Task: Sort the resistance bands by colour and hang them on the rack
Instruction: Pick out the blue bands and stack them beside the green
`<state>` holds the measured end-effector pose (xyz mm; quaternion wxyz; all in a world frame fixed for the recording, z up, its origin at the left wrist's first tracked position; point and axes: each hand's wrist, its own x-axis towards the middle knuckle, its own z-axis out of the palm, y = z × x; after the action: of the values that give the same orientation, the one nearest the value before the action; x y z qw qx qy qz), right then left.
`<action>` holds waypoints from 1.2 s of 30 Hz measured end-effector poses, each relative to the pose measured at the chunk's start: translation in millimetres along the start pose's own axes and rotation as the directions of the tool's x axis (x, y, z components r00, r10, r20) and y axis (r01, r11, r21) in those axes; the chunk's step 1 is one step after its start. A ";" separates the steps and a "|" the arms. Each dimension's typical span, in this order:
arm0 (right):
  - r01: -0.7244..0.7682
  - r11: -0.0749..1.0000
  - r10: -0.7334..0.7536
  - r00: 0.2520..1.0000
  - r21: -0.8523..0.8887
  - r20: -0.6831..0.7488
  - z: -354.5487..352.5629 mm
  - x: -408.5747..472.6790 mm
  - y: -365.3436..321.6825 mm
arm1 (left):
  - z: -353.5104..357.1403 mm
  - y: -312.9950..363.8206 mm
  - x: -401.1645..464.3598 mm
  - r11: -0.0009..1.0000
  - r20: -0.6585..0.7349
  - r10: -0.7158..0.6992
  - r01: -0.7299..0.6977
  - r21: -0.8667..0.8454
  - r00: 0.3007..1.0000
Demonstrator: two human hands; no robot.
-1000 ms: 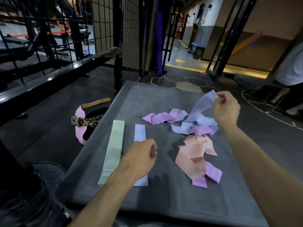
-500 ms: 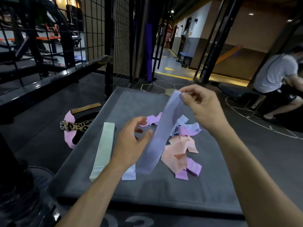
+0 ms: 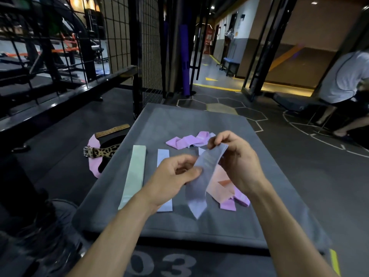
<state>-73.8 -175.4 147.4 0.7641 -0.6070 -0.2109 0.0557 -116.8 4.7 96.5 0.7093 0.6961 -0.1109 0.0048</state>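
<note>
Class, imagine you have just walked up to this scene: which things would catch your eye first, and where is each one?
First, the two hands in the centre: the left hand and right hand pinch a pale blue resistance band above the grey mat. Left of them, a green band lies flat, with pink and peach bands heaped under the hands. A leopard-print belt lies off the mat's left edge.

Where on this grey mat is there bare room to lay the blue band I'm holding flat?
Bare mat lies beyond the purple band, and along the near edge below the held blue band. The right side, with the peach band, is crowded.
</note>
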 end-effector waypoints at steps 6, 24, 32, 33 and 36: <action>-0.106 0.991 0.091 0.979 -0.077 -0.180 -10.8 5.9 15.5 | 0.4 -1.9 2.3 0.988 -0.141 0.054 -0.032 0.153 0.989; -0.021 1.000 0.003 0.766 -0.020 -0.642 -40.2 8.3 20.0 | -39.2 -40.1 2.6 0.895 -0.164 -0.067 0.132 0.427 0.984; -0.422 0.144 0.503 0.810 -0.895 -0.301 -58.6 -24.7 54.2 | -29.9 0.8 -16.8 0.811 0.144 0.029 -0.108 0.575 0.989; -0.339 0.071 0.525 0.813 -0.938 -0.254 -52.2 -30.3 53.1 | -23.5 3.0 -18.7 0.787 0.218 -0.029 -0.112 0.606 0.976; -0.213 0.474 0.517 0.853 -0.854 0.073 -30.5 -44.3 38.1 | -10.3 1.2 -19.1 0.748 0.335 -0.105 -0.148 0.647 0.936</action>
<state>-95.5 -208.3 94.5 0.3154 -0.9035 -0.1968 0.2133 -134.1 17.6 94.5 0.3844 0.8900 -0.2345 -0.0720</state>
